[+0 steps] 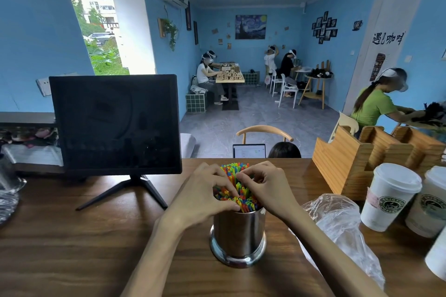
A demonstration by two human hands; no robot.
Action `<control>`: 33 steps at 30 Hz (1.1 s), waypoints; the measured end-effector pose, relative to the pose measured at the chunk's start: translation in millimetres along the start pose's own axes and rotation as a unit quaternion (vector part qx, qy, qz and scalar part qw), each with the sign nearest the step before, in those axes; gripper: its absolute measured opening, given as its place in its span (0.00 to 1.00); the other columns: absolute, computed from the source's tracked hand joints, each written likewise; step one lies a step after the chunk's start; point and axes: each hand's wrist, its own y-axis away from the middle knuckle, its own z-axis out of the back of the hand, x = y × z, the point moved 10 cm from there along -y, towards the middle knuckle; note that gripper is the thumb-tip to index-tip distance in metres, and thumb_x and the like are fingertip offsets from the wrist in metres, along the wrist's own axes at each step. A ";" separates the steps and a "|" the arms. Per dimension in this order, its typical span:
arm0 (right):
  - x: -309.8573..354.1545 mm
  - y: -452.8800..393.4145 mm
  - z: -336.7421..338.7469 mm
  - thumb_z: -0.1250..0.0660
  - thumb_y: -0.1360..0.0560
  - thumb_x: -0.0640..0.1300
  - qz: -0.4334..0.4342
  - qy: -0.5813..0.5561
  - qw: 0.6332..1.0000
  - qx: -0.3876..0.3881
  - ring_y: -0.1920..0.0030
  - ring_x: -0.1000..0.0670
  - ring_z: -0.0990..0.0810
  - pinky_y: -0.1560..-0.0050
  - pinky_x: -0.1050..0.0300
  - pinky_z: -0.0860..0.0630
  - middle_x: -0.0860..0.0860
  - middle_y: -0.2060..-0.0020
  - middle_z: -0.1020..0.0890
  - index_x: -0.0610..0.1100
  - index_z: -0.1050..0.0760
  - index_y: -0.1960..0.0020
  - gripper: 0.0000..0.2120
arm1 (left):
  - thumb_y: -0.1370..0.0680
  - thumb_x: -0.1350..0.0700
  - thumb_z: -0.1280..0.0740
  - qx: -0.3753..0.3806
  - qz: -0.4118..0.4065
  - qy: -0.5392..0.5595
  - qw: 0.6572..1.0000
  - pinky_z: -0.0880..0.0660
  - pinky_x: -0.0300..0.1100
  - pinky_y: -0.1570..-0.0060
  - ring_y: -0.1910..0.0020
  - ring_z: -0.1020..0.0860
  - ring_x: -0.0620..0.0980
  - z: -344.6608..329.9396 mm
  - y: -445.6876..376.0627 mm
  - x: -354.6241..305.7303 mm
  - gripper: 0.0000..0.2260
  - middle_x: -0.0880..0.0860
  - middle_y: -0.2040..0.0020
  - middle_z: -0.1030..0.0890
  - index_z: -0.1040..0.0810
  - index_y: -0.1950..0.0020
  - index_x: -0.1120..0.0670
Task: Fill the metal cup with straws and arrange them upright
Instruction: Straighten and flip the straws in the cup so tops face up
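Observation:
A shiny metal cup [239, 236] stands on the wooden counter [96, 248] in front of me, packed with many coloured straws [235, 172] that rise out of its mouth. My left hand [205, 193] curls around the left side of the bundle, thumb and fingers closing on the straws near the rim. My right hand [265, 188] curls around the right side, its fingertips pinching into the straws. Both hands meet over the bundle and hide its middle.
A dark monitor [115, 123] on a stand sits at the left. A crumpled clear plastic bag [337, 224] lies right of the cup. Paper coffee cups [391, 195] and a wooden holder [362, 152] stand at the right. People sit at tables beyond the counter.

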 end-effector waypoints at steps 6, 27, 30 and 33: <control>-1.5 1.1 -1.3 0.27 0.25 0.54 -0.001 0.001 1.000 0.006 0.54 0.59 0.21 0.56 0.69 0.26 0.55 0.54 0.20 0.52 0.14 0.50 0.08 | 0.34 0.37 0.22 -0.006 -0.003 0.004 1.000 0.25 0.47 0.46 0.45 0.27 0.43 4.4 0.4 -1.3 0.12 0.34 0.52 0.25 0.16 0.55 0.38; -3.1 0.0 -4.0 0.26 0.25 0.54 0.001 -0.001 1.000 0.004 0.51 0.57 0.21 0.51 0.60 0.23 0.53 0.53 0.19 0.53 0.14 0.51 0.06 | 0.30 0.37 0.25 0.000 -0.006 -0.047 0.999 0.26 0.42 0.52 0.54 0.26 0.42 9.3 -4.0 -19.7 0.10 0.45 0.55 0.18 0.15 0.52 0.37; -0.5 0.7 -3.7 0.27 0.25 0.53 0.005 0.000 1.000 0.004 0.50 0.58 0.21 0.51 0.62 0.25 0.54 0.54 0.19 0.53 0.14 0.51 0.06 | 0.30 0.37 0.25 -0.014 -0.019 -0.046 0.999 0.24 0.41 0.55 0.59 0.23 0.40 17.8 -7.3 -25.3 0.11 0.42 0.59 0.16 0.14 0.52 0.40; 0.4 0.9 -3.1 0.27 0.24 0.52 0.007 -0.007 1.000 0.010 0.50 0.58 0.21 0.50 0.59 0.23 0.56 0.55 0.20 0.53 0.14 0.51 0.06 | 0.29 0.46 0.21 -0.041 -0.010 0.002 0.999 0.23 0.37 0.55 0.61 0.20 0.37 33.2 -9.6 -31.1 0.07 0.41 0.60 0.15 0.12 0.53 0.44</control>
